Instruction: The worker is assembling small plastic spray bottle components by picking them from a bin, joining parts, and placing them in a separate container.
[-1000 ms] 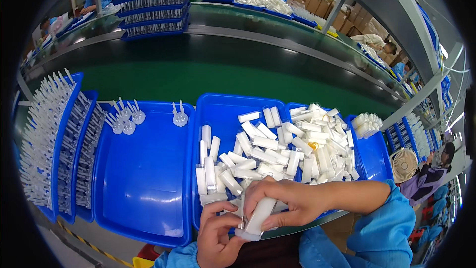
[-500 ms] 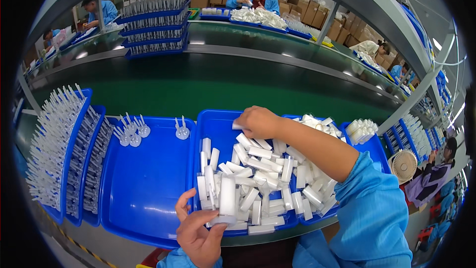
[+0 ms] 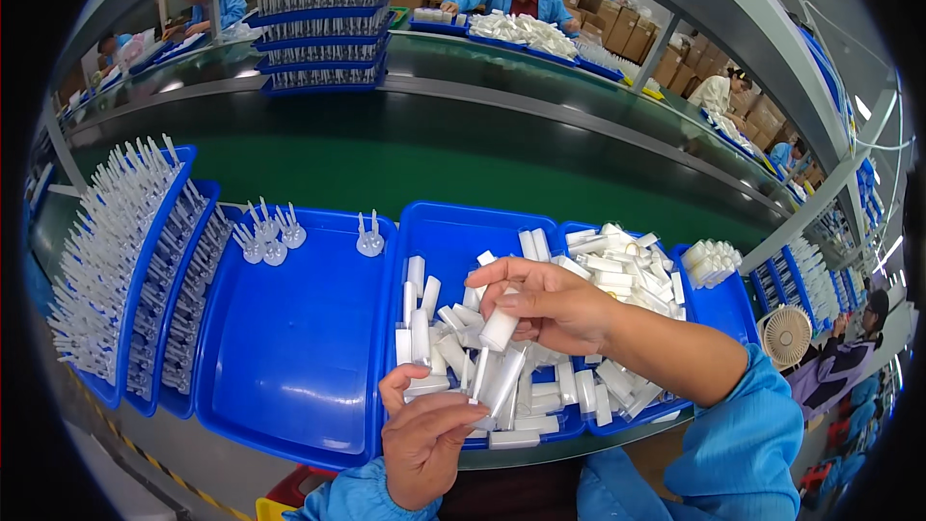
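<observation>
My left hand (image 3: 422, 444), low in front of the second blue tray (image 3: 473, 222), is closed on a pronged clear plastic base; one thin prong (image 3: 479, 373) stands up, and a clear-walled tube (image 3: 506, 384) leans beside it. The disc of the base is mostly hidden by the fingers. Just above it, my right hand (image 3: 564, 307) pinches a short white cylinder (image 3: 500, 328) between thumb and fingers. Its lower end is close to the prong; I cannot tell if they touch. Many similar white cylinders (image 3: 540, 425) lie loose in the tray beneath.
To the left, a blue tray (image 3: 299, 347) holds several pronged bases (image 3: 370, 236) along its far edge. Tilted trays of pronged pieces (image 3: 116, 270) stand farther left. A tray of white cylinders (image 3: 617, 270) and a small fan (image 3: 786, 336) are at right. A green belt (image 3: 386, 159) runs behind.
My right hand has come from the tray's far edge back toward my left hand, bringing a white cylinder. The piece in my left hand has tilted and turned.
</observation>
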The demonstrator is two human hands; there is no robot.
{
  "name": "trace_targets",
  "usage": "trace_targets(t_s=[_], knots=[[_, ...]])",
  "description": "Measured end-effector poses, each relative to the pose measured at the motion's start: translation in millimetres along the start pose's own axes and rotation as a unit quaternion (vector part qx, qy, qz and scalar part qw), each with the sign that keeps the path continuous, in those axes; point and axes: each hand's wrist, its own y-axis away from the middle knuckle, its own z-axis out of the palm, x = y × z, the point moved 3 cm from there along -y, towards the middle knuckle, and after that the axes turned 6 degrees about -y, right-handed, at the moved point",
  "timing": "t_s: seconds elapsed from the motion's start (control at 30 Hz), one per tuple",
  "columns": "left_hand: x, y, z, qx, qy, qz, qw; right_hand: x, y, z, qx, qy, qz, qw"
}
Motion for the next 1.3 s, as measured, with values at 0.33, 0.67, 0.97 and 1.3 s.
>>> trace_targets(t_s=[0.33,0.67,0.97,1.3], knots=[[-4.9,1.4,0.0,-0.063,-0.025,0.009,0.998,-22.4,20.4,19.2,-0.031,0.575,-0.116,0.809],[3.5,15.9,5.6,-0.041,0.019,0.044,0.998,-0.4,45.9,35.8,-0.136,0.511,-0.094,0.843],[-6.3,5.5,-6.4,-0.025,-0.044,-0.051,0.997,2.1,-4.0,-5.1,-0.001,0.47,-0.073,0.88],[0.8,11.0,-11.1,0.06,-0.011,-0.076,0.995,-13.4,-89.2,-73.9,0.07,0.843,-0.022,0.532]])
